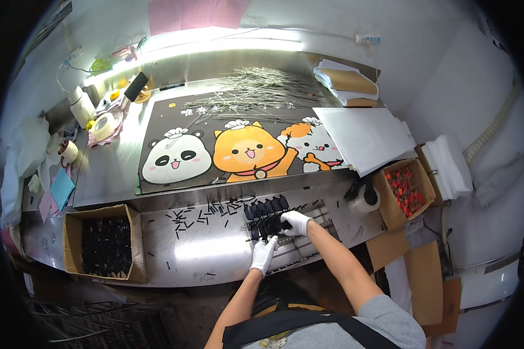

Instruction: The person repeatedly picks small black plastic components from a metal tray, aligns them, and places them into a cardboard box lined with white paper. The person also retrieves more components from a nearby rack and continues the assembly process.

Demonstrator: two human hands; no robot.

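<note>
A metal wire rack [300, 251] lies at the table's front edge, with a row of black pieces [266, 207] along its upper left part. My right hand [297, 223], in a white glove, has its fingers closed at a dark piece [272, 225] over the rack. Just below and to the left, my white-gloved left hand [264, 255] reaches up to the same dark cluster, fingertips pinched together. What exactly sits between the fingers of either hand is too small and dark to make out.
Small black pieces [183, 221] lie scattered left of the rack. A cardboard box [135, 244] of black parts stands at left, another box [428, 180] with red-tipped parts at right. Beyond are a cartoon mat [215, 185], thin metal rods [262, 87], white sheets [361, 136] and a tape roll [367, 201].
</note>
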